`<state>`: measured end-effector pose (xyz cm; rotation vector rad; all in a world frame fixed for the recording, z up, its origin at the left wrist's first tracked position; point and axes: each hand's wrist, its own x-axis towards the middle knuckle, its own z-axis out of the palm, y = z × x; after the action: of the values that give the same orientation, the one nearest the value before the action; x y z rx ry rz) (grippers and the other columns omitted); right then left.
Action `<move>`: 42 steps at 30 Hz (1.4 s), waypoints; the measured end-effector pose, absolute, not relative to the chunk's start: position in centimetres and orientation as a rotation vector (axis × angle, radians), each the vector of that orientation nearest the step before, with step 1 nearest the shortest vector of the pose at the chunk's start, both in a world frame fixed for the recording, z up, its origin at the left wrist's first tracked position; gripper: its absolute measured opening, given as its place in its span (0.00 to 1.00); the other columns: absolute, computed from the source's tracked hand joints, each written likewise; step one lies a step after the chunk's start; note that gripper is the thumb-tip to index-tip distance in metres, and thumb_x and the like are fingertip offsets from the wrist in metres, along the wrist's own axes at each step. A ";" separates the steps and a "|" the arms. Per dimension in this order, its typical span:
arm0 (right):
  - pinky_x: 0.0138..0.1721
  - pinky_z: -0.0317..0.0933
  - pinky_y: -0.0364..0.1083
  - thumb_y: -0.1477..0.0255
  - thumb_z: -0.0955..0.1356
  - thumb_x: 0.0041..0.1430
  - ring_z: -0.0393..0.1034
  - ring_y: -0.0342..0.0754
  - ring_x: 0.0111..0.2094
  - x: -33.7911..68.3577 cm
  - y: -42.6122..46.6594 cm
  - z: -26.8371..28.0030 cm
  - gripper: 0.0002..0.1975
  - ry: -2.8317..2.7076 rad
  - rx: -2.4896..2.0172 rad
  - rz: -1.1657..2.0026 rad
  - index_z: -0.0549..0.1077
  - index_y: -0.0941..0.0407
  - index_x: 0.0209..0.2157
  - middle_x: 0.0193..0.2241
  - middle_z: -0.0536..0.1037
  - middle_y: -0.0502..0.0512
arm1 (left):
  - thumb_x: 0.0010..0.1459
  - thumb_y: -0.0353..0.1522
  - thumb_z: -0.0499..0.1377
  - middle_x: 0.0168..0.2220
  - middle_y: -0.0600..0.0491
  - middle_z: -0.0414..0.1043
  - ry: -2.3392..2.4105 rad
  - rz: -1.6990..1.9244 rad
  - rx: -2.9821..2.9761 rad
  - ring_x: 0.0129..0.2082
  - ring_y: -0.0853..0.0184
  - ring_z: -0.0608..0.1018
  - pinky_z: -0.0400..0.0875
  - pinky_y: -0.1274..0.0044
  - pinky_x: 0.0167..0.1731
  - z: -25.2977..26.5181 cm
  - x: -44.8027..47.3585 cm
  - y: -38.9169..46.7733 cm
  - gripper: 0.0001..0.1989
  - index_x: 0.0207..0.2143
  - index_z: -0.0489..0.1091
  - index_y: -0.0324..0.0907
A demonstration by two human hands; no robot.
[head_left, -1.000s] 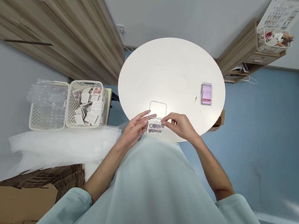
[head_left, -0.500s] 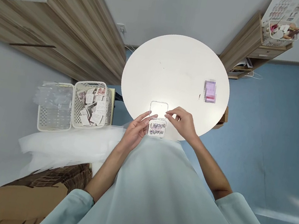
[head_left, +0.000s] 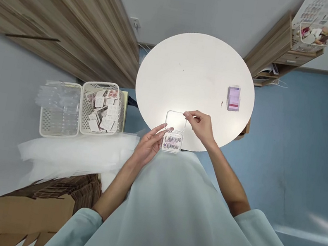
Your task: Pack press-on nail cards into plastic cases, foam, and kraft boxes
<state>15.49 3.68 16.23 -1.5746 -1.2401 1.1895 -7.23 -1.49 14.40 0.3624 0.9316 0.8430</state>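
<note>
A clear hinged plastic case (head_left: pixel 165 148) lies open at the near edge of the white round table (head_left: pixel 200 57). Two rows of shiny press-on nails (head_left: pixel 172 143) sit on a white backing in its lower half. My left hand (head_left: pixel 148 145) grips the case from its left side, thumb near the hinge. The transparent lid (head_left: pixel 176 121) extends away from me. At the lid's far right corner, my right hand (head_left: pixel 201 126) pinches the edge between thumb and fingertips.
A purple blurred packet (head_left: pixel 234 98) rests on the table's right side. Two white baskets (head_left: pixel 80 119) with clear plastic cases and cards stand left of the table. Below them are white wrapping sheets (head_left: pixel 80 153) and stacked folded cardboard (head_left: pixel 35 213). Wooden cabinets flank the table.
My right hand has shifted slightly up along the lid, from its right side to its far corner. My left hand stays on the case. The camera view has shifted a little.
</note>
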 end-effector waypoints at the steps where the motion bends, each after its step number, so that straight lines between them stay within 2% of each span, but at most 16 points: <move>1: 0.29 0.59 0.46 0.43 0.72 0.62 0.62 0.42 0.26 15.5 3.5 16.7 0.28 -1.265 -1.550 1.173 0.84 0.55 0.37 0.32 0.80 0.53 | 0.62 0.33 0.71 0.62 0.40 0.77 0.935 0.849 0.353 0.57 0.56 0.82 0.79 0.68 0.53 14.3 -7.2 -1.6 0.27 0.62 0.73 0.41; 7: 0.31 0.61 0.46 0.48 0.75 0.63 0.65 0.43 0.30 16.1 1.0 19.8 0.20 -1.403 -1.369 1.236 0.85 0.51 0.39 0.38 0.79 0.54 | 0.61 0.35 0.72 0.59 0.42 0.79 0.948 0.895 0.331 0.59 0.55 0.81 0.76 0.65 0.59 13.8 -6.8 -1.8 0.26 0.60 0.75 0.41; 14: 0.31 0.63 0.46 0.49 0.78 0.57 0.63 0.42 0.28 16.9 -2.4 19.8 0.21 -1.472 -1.414 1.406 0.82 0.51 0.41 0.42 0.77 0.54 | 0.63 0.45 0.69 0.62 0.39 0.76 0.940 0.889 0.371 0.65 0.48 0.76 0.74 0.58 0.63 14.2 -6.0 -1.8 0.23 0.55 0.78 0.40; 19: 0.29 0.60 0.45 0.50 0.80 0.52 0.62 0.43 0.26 17.0 -3.6 18.4 0.23 -1.420 -1.564 1.454 0.76 0.51 0.37 0.30 0.73 0.47 | 0.59 0.39 0.73 0.64 0.40 0.74 0.931 0.878 0.406 0.68 0.47 0.72 0.72 0.56 0.65 14.4 -5.8 -1.5 0.24 0.55 0.77 0.41; 24: 0.27 0.59 0.44 0.50 0.80 0.50 0.60 0.41 0.24 17.1 -3.8 17.9 0.23 -1.291 -1.622 1.577 0.79 0.53 0.38 0.29 0.75 0.47 | 0.58 0.36 0.73 0.65 0.41 0.74 0.942 0.884 0.418 0.67 0.48 0.73 0.71 0.57 0.65 14.9 -6.0 -1.1 0.23 0.55 0.79 0.41; 27: 0.25 0.59 0.44 0.48 0.77 0.55 0.60 0.42 0.23 17.0 -3.8 17.6 0.23 -1.226 -1.600 1.740 0.82 0.54 0.38 0.25 0.74 0.48 | 0.58 0.37 0.73 0.65 0.41 0.73 0.947 0.878 0.458 0.68 0.47 0.73 0.71 0.57 0.65 15.2 -5.9 -1.1 0.23 0.55 0.79 0.41; 30: 0.24 0.60 0.43 0.47 0.76 0.57 0.63 0.42 0.24 16.5 -4.0 17.2 0.23 -1.162 -1.523 1.845 0.80 0.55 0.33 0.25 0.76 0.50 | 0.59 0.39 0.73 0.67 0.40 0.72 0.965 0.878 0.508 0.68 0.47 0.71 0.71 0.58 0.64 15.5 -5.9 -1.4 0.25 0.57 0.78 0.42; 34: 0.22 0.56 0.42 0.47 0.77 0.55 0.63 0.42 0.24 16.0 -3.9 16.5 0.24 -1.086 -1.508 1.833 0.77 0.55 0.32 0.24 0.77 0.50 | 0.62 0.43 0.70 0.71 0.41 0.66 1.059 0.883 0.637 0.70 0.48 0.69 0.72 0.62 0.62 15.5 -6.6 -1.9 0.33 0.67 0.70 0.47; 36: 0.21 0.55 0.42 0.47 0.77 0.55 0.62 0.42 0.23 15.9 -3.8 16.2 0.24 -1.076 -1.515 1.826 0.77 0.54 0.32 0.25 0.77 0.50 | 0.62 0.45 0.70 0.66 0.40 0.71 1.159 0.830 0.728 0.65 0.49 0.74 0.75 0.66 0.56 15.2 -7.3 -2.1 0.36 0.69 0.67 0.46; 39: 0.21 0.55 0.42 0.45 0.77 0.54 0.61 0.41 0.22 15.7 -3.5 15.8 0.25 -1.076 -1.524 1.835 0.76 0.54 0.31 0.25 0.77 0.50 | 0.61 0.45 0.70 0.48 0.44 0.82 1.268 0.702 0.815 0.47 0.55 0.83 0.76 0.69 0.44 14.6 -8.2 -2.5 0.36 0.67 0.69 0.42; 42: 0.22 0.56 0.43 0.44 0.76 0.54 0.61 0.41 0.22 15.6 -3.3 15.4 0.26 -1.087 -1.530 1.857 0.75 0.54 0.30 0.25 0.77 0.50 | 0.58 0.44 0.72 0.36 0.52 0.80 1.289 0.692 0.840 0.33 0.63 0.80 0.72 0.72 0.37 14.2 -8.6 -2.8 0.33 0.63 0.73 0.43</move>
<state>15.57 -3.32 15.39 -1.5304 -1.0866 1.8570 -8.63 -2.81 14.21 0.8404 1.2890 0.6921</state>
